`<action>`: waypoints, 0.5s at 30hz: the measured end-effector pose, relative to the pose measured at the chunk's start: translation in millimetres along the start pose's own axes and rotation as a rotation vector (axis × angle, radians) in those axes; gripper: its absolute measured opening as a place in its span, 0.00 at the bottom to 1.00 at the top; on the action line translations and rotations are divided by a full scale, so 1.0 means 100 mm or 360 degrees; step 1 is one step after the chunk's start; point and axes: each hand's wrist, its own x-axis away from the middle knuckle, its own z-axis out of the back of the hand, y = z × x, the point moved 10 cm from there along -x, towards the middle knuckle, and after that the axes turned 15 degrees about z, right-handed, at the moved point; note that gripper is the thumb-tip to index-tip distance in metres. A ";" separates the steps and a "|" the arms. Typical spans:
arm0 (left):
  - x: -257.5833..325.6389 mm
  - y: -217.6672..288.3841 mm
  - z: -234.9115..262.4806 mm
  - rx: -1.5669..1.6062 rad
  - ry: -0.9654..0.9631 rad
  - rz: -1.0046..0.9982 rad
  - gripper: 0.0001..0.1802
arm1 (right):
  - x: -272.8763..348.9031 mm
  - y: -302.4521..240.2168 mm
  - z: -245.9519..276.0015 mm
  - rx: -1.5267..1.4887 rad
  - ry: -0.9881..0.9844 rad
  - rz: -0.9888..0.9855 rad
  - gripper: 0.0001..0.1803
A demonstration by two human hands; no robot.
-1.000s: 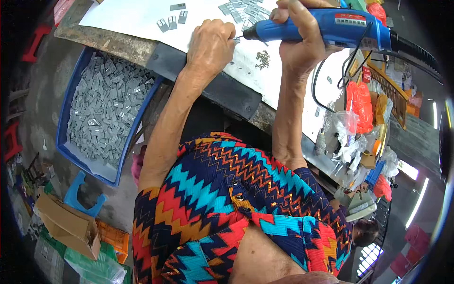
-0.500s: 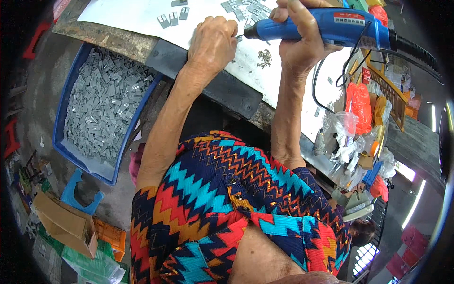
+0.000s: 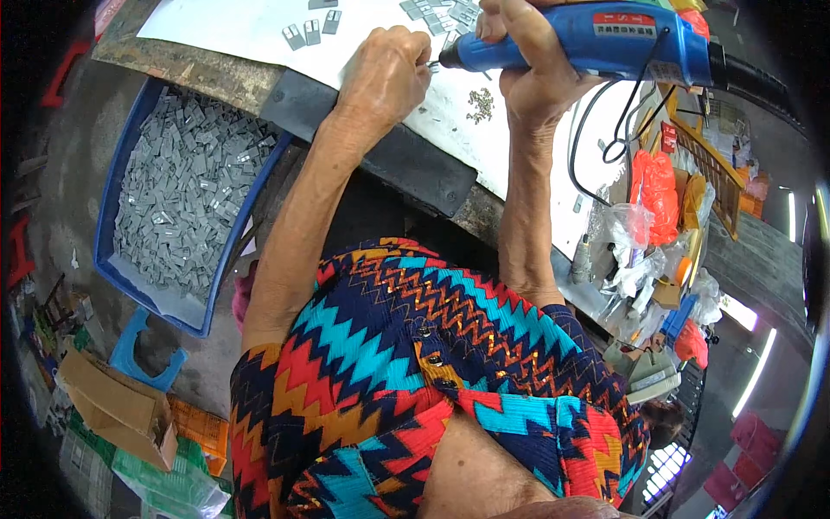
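Observation:
My right hand point(image 3: 543, 65) is wrapped round the thick body of a blue electric screwdriver point(image 3: 596, 39), held nearly level with its black nose pointing left. That nose meets the fingertips of my left hand point(image 3: 386, 76), which is closed in a pinch on a small grey piece point(image 3: 434, 66), mostly hidden by the fingers. Close by on the white work surface point(image 3: 510, 130) lies a little heap of tiny brass-coloured screws point(image 3: 480, 105). Beyond my left hand are flat grey rectangular pieces point(image 3: 312, 32), and more of them point(image 3: 441, 13) are spread at the top edge.
A blue tub point(image 3: 111, 221) full of grey pieces point(image 3: 181, 190) stands low on the left. The screwdriver's black cable point(image 3: 574, 160) loops over the table's right part. Red and clear plastic bags point(image 3: 655, 199) crowd the right side. A cardboard box point(image 3: 112, 406) sits at lower left.
The screwdriver and my right hand have shifted slightly left and down in the picture, its nose still at my left fingertips. Both hands keep their grip.

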 end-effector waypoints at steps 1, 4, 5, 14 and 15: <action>0.00 -0.02 -0.01 0.0024 -0.0023 0.0000 0.06 | 0.00 0.02 0.00 -0.0003 0.0000 -0.0009 0.05; 0.00 -0.02 0.00 0.0040 -0.0029 -0.0017 0.06 | 0.01 0.09 -0.01 0.0013 -0.0011 -0.0088 0.04; 0.00 -0.01 0.00 0.0035 -0.0010 -0.0043 0.06 | 0.02 0.13 -0.02 0.0140 -0.0074 -0.0164 0.04; 0.03 -0.06 0.01 0.0085 -0.0001 -0.0045 0.05 | 0.06 0.22 -0.03 0.0171 -0.0072 -0.0258 0.07; 0.03 -0.05 0.03 0.0084 0.0003 -0.0045 0.05 | 0.06 0.22 -0.06 -0.0003 -0.0062 -0.0271 0.09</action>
